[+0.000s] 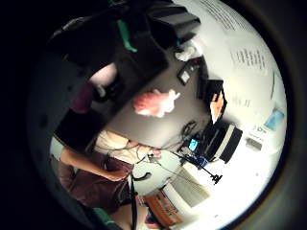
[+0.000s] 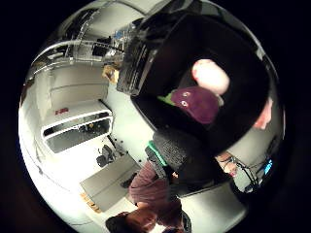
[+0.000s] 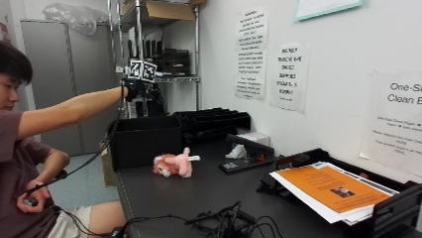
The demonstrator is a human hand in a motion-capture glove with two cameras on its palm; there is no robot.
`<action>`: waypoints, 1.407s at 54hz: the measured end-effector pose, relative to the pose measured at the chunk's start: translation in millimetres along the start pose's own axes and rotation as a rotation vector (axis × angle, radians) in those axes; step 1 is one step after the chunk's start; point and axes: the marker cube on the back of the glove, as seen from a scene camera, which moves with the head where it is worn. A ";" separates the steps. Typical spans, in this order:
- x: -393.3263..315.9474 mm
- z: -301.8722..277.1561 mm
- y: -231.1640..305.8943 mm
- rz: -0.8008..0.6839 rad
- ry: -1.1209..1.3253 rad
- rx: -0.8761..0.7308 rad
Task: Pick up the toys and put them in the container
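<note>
The person sits at the left edge of the outside view with the arm stretched out, so the gloved right hand (image 3: 133,89) hangs up in the upper left of the frame, directly above the black container (image 3: 146,144). From here I cannot tell whether that hand's fingers are curled or straight; the glove is small and dark against the shelving. The bare left hand (image 3: 33,197) is down in the lower left corner, closed around a small dark object near the person's lap.

The container stands on the dark table (image 3: 198,193) left of centre. Just beside it, toward the middle of the frame, a pink plush toy (image 3: 173,165) lies on the table, well below the raised hand and apart from it.

In the thumb-side palm view the container's open mouth fills the upper right, and inside it lie a purple plush toy (image 2: 197,104) with two eyes and a pale pink toy (image 2: 210,76) touching it.

In the little-finger-side palm view the pink plush sits mid-frame on the dark table.
</note>
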 end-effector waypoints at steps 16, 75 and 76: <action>132.1 11.2 40.4 0.145 0.006 0.029; 204.3 258.3 -48.8 0.172 -0.050 0.270; 204.3 255.8 -47.8 0.172 -0.054 0.252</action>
